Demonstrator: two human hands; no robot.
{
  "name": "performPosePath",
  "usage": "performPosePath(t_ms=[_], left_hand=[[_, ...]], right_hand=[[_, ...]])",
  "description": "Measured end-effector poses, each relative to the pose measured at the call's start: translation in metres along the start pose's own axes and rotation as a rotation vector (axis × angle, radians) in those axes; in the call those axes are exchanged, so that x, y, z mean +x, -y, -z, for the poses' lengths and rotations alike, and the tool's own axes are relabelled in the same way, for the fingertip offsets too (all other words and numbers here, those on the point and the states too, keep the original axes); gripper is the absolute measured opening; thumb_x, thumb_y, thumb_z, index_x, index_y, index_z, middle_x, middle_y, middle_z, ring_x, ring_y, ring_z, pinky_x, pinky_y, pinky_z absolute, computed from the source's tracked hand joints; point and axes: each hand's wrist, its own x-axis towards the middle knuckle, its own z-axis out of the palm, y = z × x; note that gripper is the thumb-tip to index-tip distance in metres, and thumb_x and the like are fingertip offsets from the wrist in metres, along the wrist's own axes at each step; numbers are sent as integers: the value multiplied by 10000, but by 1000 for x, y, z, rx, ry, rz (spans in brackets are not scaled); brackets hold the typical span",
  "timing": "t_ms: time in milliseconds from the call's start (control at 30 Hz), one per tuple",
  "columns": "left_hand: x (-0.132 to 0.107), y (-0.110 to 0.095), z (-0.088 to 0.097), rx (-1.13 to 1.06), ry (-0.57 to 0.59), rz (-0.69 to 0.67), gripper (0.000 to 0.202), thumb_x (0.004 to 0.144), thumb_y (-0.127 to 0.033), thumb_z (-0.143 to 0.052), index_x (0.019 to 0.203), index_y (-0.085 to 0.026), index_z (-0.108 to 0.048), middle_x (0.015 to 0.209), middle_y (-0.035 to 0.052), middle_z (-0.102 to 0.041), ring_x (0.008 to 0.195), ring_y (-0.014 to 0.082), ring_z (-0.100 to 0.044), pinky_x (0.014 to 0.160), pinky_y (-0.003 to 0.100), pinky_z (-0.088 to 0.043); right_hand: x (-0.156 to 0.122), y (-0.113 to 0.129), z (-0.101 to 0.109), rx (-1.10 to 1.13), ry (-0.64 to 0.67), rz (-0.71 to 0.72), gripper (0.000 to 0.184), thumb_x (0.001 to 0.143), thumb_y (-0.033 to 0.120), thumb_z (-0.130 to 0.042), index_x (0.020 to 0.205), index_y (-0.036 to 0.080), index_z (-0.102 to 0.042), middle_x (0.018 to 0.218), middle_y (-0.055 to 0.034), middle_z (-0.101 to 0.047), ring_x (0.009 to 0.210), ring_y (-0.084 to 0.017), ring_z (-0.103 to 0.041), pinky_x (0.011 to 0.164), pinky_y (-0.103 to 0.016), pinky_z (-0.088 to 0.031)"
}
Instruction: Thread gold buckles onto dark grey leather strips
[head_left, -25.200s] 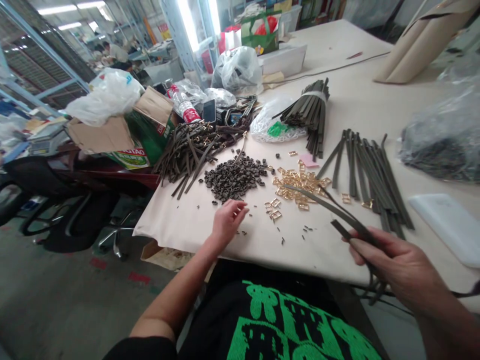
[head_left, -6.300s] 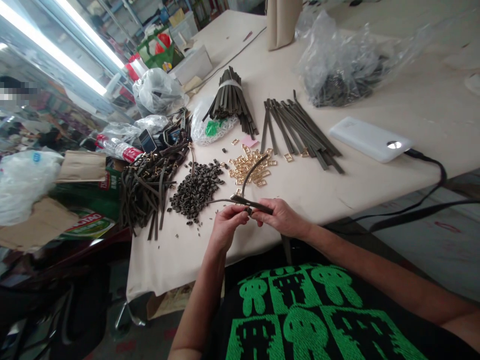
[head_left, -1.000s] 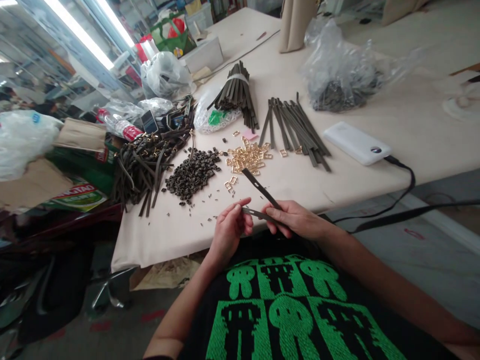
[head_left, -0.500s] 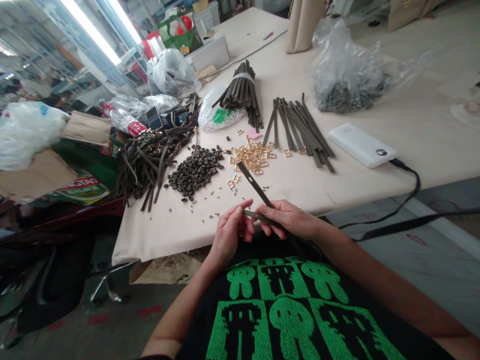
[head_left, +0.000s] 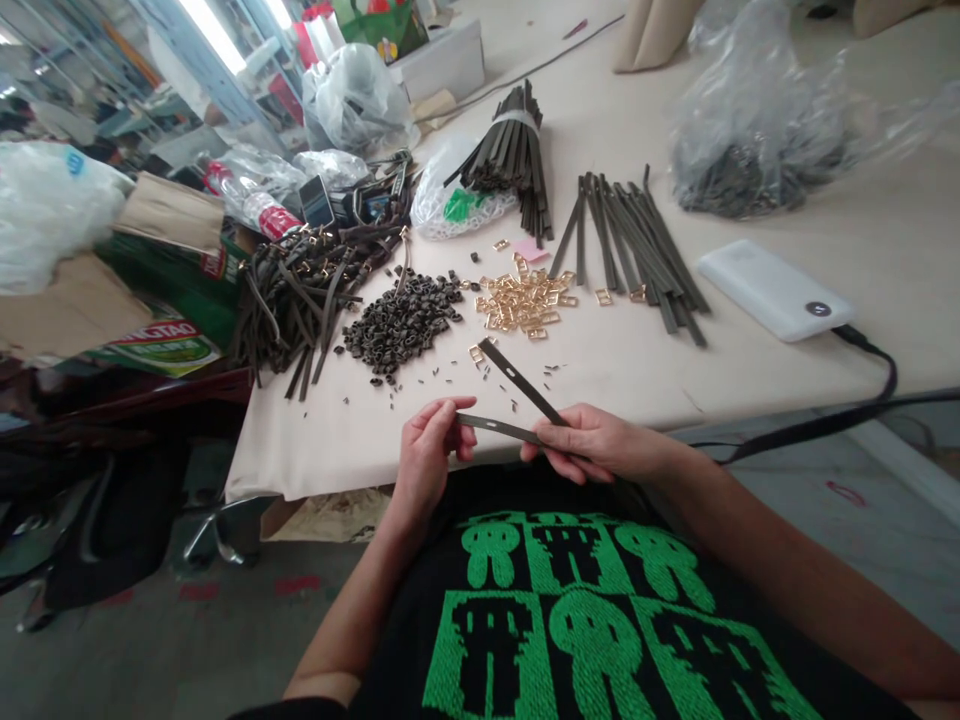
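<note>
A dark strap [head_left: 495,426] with a small slot stretches between my hands. My left hand [head_left: 431,445] pinches its left end between thumb and fingers. My right hand [head_left: 592,442] is closed on the strap's other part and also on a second slotted length [head_left: 517,378] that points up and left; whether the two are one folded strap I cannot tell. Just beyond my hands lie a heap of gold buckles [head_left: 525,298] and a heap of dark strap loops [head_left: 401,325]. Loose dark straps [head_left: 637,245] are fanned out farther right.
A tied strap bundle [head_left: 517,145] rests at the back of the table [head_left: 315,450]. Finished-looking straps with buckles [head_left: 292,295] pile up at left. At right are a white power bank [head_left: 772,290] with a cable and a clear plastic bag [head_left: 757,140].
My left hand has moved left along the strap, so more of it shows between my hands. The view has shifted, putting the table's things higher and farther right.
</note>
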Motion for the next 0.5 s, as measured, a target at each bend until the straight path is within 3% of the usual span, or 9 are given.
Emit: performPosePath(t_ms=[100, 267, 500], left_hand=[[-5, 0, 9, 47, -26, 29, 312, 901, -407, -573, 976, -136, -708, 547, -14, -592, 430, 66, -506, 449, 180, -394], [-17, 4, 13, 94, 24, 110, 294, 874, -400, -624, 1047, -170, -686, 566, -25, -594, 449, 64, -503, 464, 176, -397], [-21, 5, 18, 163, 11, 49, 281, 859, -344, -652, 1104, -208, -664, 574, -39, -588, 460, 63, -503, 469, 176, -403]], right_hand=[[-2, 0, -2, -31, 2, -20, 448, 968, 517, -484, 981, 109, -668, 509, 57, -532, 320, -16, -306, 327, -176, -178], [1, 6, -8, -106, 26, -43, 453, 972, 521, -469, 960, 114, -666, 512, 48, -541, 332, -23, -329, 335, -175, -215], [-2, 13, -14, -200, 1, -91, 455, 975, 522, -450, 962, 126, -673, 517, 36, -550, 342, -38, -350, 344, -189, -242]])
